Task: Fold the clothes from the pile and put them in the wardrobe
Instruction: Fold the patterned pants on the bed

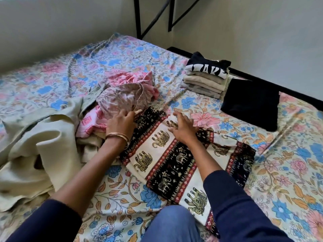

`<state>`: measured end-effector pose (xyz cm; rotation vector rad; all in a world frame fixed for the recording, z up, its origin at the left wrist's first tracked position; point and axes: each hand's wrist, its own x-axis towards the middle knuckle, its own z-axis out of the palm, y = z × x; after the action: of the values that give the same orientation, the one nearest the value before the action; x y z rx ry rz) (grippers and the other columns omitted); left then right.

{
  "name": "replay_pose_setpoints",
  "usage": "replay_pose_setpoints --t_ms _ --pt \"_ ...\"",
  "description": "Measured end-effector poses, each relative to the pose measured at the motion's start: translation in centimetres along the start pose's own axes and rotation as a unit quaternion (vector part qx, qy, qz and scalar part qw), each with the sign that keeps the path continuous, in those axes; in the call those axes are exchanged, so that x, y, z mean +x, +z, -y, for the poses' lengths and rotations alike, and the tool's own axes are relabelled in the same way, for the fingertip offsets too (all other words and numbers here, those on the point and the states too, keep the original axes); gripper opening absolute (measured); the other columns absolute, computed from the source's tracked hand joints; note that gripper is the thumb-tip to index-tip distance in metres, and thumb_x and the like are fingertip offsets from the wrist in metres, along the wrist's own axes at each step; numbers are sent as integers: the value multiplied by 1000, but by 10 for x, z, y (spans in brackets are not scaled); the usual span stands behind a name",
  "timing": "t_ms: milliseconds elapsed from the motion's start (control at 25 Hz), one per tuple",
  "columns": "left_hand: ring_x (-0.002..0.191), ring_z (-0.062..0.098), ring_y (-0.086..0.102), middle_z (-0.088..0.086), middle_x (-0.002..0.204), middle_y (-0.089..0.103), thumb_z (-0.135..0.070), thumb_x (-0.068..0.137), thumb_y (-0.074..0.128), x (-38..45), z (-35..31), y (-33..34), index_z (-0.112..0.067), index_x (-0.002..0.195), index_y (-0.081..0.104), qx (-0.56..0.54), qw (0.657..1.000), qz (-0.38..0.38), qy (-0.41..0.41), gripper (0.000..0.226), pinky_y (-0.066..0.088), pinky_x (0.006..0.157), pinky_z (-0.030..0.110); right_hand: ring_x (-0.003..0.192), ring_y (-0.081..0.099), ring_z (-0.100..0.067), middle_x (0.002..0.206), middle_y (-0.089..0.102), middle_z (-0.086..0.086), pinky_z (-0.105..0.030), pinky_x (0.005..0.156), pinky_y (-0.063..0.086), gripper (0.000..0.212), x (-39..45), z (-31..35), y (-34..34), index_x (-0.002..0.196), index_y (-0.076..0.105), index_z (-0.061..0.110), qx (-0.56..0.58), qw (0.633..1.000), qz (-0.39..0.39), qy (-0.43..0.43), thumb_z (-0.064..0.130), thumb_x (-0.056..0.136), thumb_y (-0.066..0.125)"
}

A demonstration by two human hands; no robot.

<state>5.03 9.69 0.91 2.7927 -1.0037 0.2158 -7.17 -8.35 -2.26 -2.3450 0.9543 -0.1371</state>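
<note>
A person sits at the edge of a bed covered by a cotton bedsheet printed with blue, pink and orange flowers on a cream ground. Spread flat on it in front of them lies a cream, black and red block-printed garment with rows of elephants, running from near the person's blue-jeaned knee up toward the middle of the bed.

The left hand, with 2 thin gold bangles at the wrist, rests at the garment's upper left edge, right beside the pile; its fingers are gently bent and seem to touch the cloth edge, though whether they pinch it cannot be told. The right hand lies on the upper part of the garment with its fingers spread wide and nearly straight, holding nothing. Both forearms come out of dark navy sleeves.

The unfolded pile sits to the left: a crumpled pink towel with a woven pattern, a pale pink-and-grey printed cloth on top of it, and a large loose sage-green sheet trailing toward the bed's left edge.

At the far right of the bed stands a neat stack of folded beige and grey clothes topped by a black shirt with white lettering. Just beside it lies a folded plain black garment. A black metal frame stands against the pale wall behind.
</note>
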Motion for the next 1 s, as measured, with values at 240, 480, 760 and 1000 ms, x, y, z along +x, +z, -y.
replay_pose_setpoints --t_ms 240,480,760,1000 --pt "136 35 30 16 149 27 -60 77 67 1 -25 12 -15 147 25 133 983 105 -68 93 27 107 50 128 30 -23 134 47 -2 -41 98 25 42 -26 -29 0 132 52 26 -26 993 -111 -17 21 91 63" --pt "124 35 44 17 128 47 -33 92 57 -6 -27 26 -9 129 46 140 990 29 -8 45 37 102 50 125 33 -24 126 52 -4 -44 103 25 26 -30 -30 2 118 61 23 6 997 -76 -15 16 93 57" --pt "108 37 52 19 120 46 -23 88 57 -13 -34 31 -19 121 36 37 998 40 -16 40 47 90 53 123 41 -24 125 57 -5 -38 100 34 33 -32 -20 -10 121 62 21 48 995 -70 -60 13 89 66" --pt "87 24 60 5 109 58 -11 74 78 14 -26 -9 -16 125 47 -362 913 153 -110 60 55 75 38 124 49 -25 137 51 -9 -32 99 43 74 -24 7 -21 144 40 20 109 987 -6 -116 8 80 76"
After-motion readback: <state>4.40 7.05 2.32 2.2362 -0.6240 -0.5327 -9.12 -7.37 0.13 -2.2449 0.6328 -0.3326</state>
